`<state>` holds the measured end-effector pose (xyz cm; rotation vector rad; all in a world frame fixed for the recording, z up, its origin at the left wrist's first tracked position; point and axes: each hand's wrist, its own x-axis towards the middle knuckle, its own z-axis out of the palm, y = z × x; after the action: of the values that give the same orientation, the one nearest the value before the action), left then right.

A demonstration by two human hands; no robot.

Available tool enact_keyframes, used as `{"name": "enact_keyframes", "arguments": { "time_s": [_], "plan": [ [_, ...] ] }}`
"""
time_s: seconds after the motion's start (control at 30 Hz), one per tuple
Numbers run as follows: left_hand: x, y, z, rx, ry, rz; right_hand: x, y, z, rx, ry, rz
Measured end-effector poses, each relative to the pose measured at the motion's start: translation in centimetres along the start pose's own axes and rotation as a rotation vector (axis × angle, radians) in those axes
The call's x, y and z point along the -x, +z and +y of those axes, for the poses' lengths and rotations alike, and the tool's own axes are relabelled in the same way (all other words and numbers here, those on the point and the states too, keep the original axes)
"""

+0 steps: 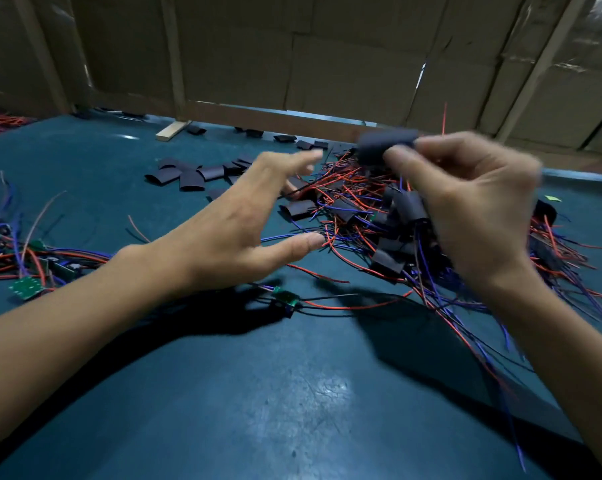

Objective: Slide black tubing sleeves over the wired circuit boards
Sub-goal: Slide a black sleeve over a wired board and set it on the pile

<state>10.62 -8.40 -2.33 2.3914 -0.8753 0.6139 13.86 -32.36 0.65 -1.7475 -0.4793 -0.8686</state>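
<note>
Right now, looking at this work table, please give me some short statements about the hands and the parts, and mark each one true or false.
1. The right hand pinches a black tubing sleeve in its fingertips. True.
2. The left hand grips a circuit board. False: its fingers are spread and it holds nothing.
3. Loose black sleeves lie on the green table behind the left hand. True.
4. The bare circuit boards lie at the right edge of the table. False: they lie at the left edge, with their wires.
5. The wire pile under the right hand holds only yellow wires. False: they are mostly red and blue.
</note>
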Motion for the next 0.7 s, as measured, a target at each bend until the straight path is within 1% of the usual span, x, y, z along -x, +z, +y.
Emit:
{"name": "enact_keyframes", "arguments": {
  "time_s": [0.03,0.07,0.1,0.13,0.17,0.2,0.23,0.27,0.3,0.37,0.4,0.47,0.57,0.63,0.67,0.7],
  "plan": [
    [0.2,-0.4,-0.4,0.023,-0.026,-0.084,-1.0,-0.8,0.4,0.048,-0.005,0.093],
    [0.4,-0.8,-0.7,-0.012,-0.041,-0.203,-1.8,-1.5,0.9,0.094,0.003,0.156],
    [0.5,-1.1,-0.9,-0.076,-0.045,-0.330,-2.5,-2.2,1.6,0.168,0.022,0.165],
    [0.7,-1.2,-1.0,-0.116,-0.048,-0.444,-2.9,-2.7,2.3,0.300,0.052,0.112],
    [0.8,-1.3,-1.0,-0.109,-0.058,-0.522,-3.1,-3.0,3.0,0.470,0.092,0.025],
    [0.7,-1.3,-0.9,-0.060,-0.070,-0.551,-2.9,-3.0,3.5,0.633,0.142,-0.063],
    [0.6,-1.2,-0.9,-0.013,-0.068,-0.537,-2.6,-2.8,3.5,0.745,0.189,-0.109],
    [0.5,-1.1,-0.8,0.009,-0.047,-0.490,-2.3,-2.6,3.4,0.809,0.207,-0.101],
    [0.3,-1.1,-0.8,0.003,-0.017,-0.421,-2.0,-2.3,3.1,0.834,0.186,-0.056],
    [0.2,-0.9,-0.7,0.015,0.025,-0.223,-1.5,-1.7,2.0,0.794,0.116,0.055],
    [0.2,-0.7,-0.6,0.056,0.007,-0.114,-1.3,-1.4,1.5,0.737,0.077,0.111],
    [-0.1,-0.5,-0.2,0.227,-0.120,0.074,-0.6,-0.9,0.6,0.655,-0.091,0.202],
    [-1.1,-0.3,0.5,0.727,-0.406,0.271,0.8,-0.3,-0.5,0.571,-0.484,0.241],
    [-1.7,-0.6,0.8,1.039,-0.568,0.315,1.6,-0.1,-0.9,0.439,-0.662,0.182],
    [-1.7,-0.7,0.9,1.143,-0.618,0.297,1.9,0.2,-1.0,0.352,-0.679,0.109],
    [-1.8,-0.9,1.2,1.227,-0.647,0.260,2.3,0.5,-1.2,0.262,-0.628,0.012]
  ]
}}
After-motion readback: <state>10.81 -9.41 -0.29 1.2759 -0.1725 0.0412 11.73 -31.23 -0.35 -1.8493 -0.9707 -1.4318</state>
